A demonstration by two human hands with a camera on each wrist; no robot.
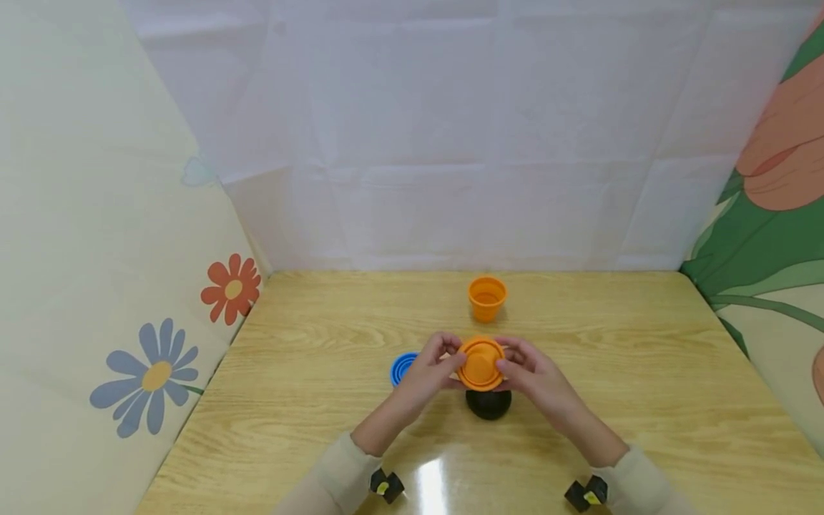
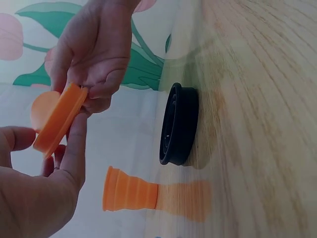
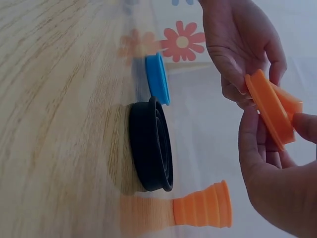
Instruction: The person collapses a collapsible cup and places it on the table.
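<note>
Between both hands, raised over the table, is an orange collapsible cup, mostly flattened, with its middle part sticking out of the ring in the wrist views. My left hand grips its left side, thumb on the near face and fingers behind. On the opposite side my right hand pinches the rim the same way. Below the held cup, a black collapsed cup lies on the table, partly covered by it in the head view. A blue collapsed cup lies to the left, half hidden behind my left hand in the head view.
Farther back on the wooden table stands another orange cup, fully extended and upright. A white cloth hangs behind the table, and flower-printed panels border both sides.
</note>
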